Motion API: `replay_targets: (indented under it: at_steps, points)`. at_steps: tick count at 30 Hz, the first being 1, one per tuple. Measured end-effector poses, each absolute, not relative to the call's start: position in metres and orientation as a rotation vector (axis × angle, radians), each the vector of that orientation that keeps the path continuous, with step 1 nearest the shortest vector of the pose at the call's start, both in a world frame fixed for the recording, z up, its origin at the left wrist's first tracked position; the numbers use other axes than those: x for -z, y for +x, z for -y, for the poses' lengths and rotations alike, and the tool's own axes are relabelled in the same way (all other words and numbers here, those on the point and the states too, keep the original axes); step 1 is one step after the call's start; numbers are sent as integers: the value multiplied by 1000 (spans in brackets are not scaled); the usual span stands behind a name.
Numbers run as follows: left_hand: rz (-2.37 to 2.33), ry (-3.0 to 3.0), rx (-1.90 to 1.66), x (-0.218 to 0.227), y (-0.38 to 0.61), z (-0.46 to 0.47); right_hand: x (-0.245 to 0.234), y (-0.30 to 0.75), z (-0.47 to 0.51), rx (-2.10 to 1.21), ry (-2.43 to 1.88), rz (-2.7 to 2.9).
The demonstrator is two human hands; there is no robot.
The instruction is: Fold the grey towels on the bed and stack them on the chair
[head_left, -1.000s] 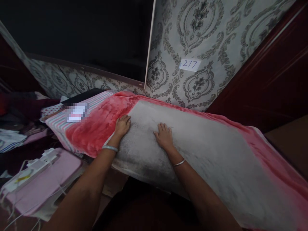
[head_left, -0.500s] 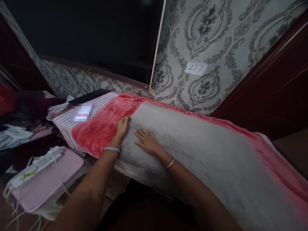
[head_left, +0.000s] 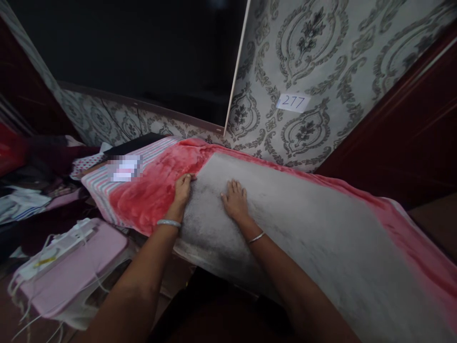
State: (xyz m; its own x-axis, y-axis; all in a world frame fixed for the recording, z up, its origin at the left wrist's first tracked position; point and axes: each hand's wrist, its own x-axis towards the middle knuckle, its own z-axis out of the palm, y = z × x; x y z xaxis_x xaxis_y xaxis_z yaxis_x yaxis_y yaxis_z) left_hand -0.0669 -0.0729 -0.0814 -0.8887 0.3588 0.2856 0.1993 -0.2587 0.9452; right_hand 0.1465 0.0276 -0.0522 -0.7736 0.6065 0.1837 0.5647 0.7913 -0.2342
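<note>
Right hand (head_left: 235, 200) flat on grey cloth (head_left: 307, 219); left hand (head_left: 183, 189) at edge.

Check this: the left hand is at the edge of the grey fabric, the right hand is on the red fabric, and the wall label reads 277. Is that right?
Not quite: the right hand is on the grey fabric, not the red fabric, as the head view shows. The rest holds: left hand at the grey fabric's edge, wall label reading 277.

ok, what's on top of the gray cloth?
The right hand rests on the gray cloth; the left hand is at its edge. Cloth under the right palm is hidden.
</note>
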Motion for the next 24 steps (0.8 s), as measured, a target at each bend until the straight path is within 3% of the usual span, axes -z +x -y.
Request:
replay_targets:
  at_steps: [9,20,24]
  points:
    - [-1715,636,-2398,80,-65,76,54,123,10,-281,-27,3081]
    - [-1399,511,-2597,79,-64,81,54,102,-12,-283,-729,2860]
    - [-1255,477,-2658,76,-65,84,52,105,-13,-278,-769,2847]
